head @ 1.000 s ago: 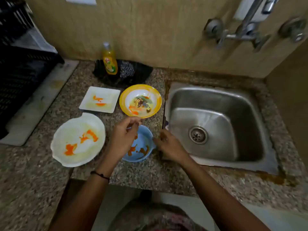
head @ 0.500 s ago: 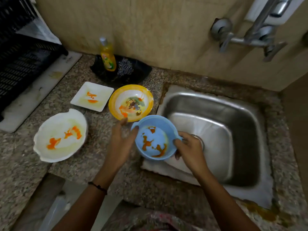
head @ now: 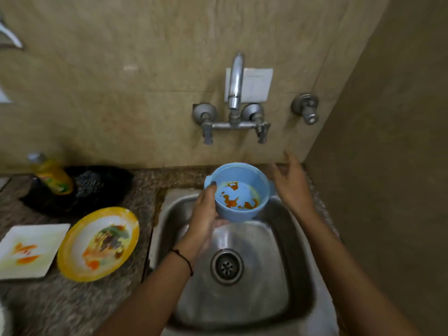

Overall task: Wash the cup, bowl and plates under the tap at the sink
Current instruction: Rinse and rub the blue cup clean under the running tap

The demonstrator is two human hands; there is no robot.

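Head camera is looking down at a speckled tabletop (head: 60, 301) with a steel sink (head: 298, 251) set into its right side. No water is coming out of the tap (head: 236, 78) on the wall behind the sink.

A yellow bowl (head: 98, 243) is sitting on the tabletop, just beside the sink's left edge. A square white plate (head: 29, 251) is lying next to it, at the left edge of the view. Both are showing orange food marks. A soap bottle (head: 52, 175) is standing farther back, near the wall.

The left hand (head: 206, 214) is holding the blue cup (head: 238, 190) alone now. Its thumb is hooking over the rim and its fingers are going underneath. The cup is hanging in the air over the back part of the sink, under the tap. Orange stains are sticking to its inside.

The right hand (head: 292, 185) is holding nothing, with its fingers spread wide. It is floating just beside the cup, on the right, and is not touching it.

A second ago the cup was sitting on the tabletop by the sink's left edge, and then both hands were carrying it. Now it is over the sink and the right hand has let go. I think the right hand is going for a tap handle (head: 263, 132). So the washing is only starting, and the bowl and plate are waiting.
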